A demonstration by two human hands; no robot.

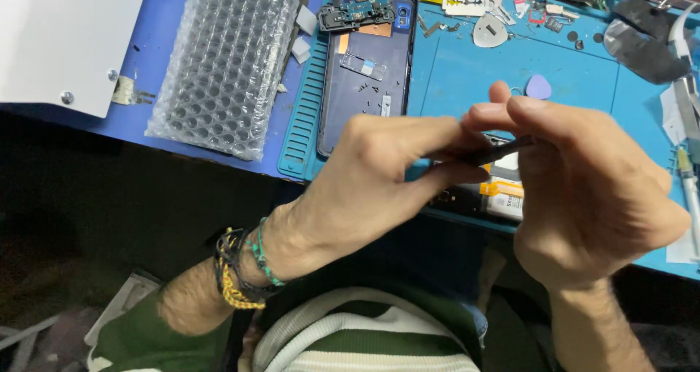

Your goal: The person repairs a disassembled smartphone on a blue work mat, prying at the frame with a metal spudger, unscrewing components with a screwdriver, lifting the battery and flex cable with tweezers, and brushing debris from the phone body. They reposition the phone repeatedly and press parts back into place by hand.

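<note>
Tweezers (503, 152), dark and slim, sit right between both hands above the near edge of the blue work mat (576, 80). From the head camera, the left hand (379, 175) comes in with its fingers closed around the near end of the tool, braided bracelets (240, 270) stacked on its wrist. The right hand (590, 197) pinches the far end, thumb and fingertips pressed shut on it, the tip poking out just past the knuckles. Directly below the hands, partly hidden, lies an opened phone body (496, 193) with a white and orange battery showing. Further up the mat rests a dark phone back cover (368, 73), a small circuit board (357, 11) lying on its top end. A purple pick (538, 87) sits just beyond the right hand's fingers. Off to the left, a bubble wrap sheet (226, 58) lies beside the mat, with a white box (65, 36) in the corner.
</note>
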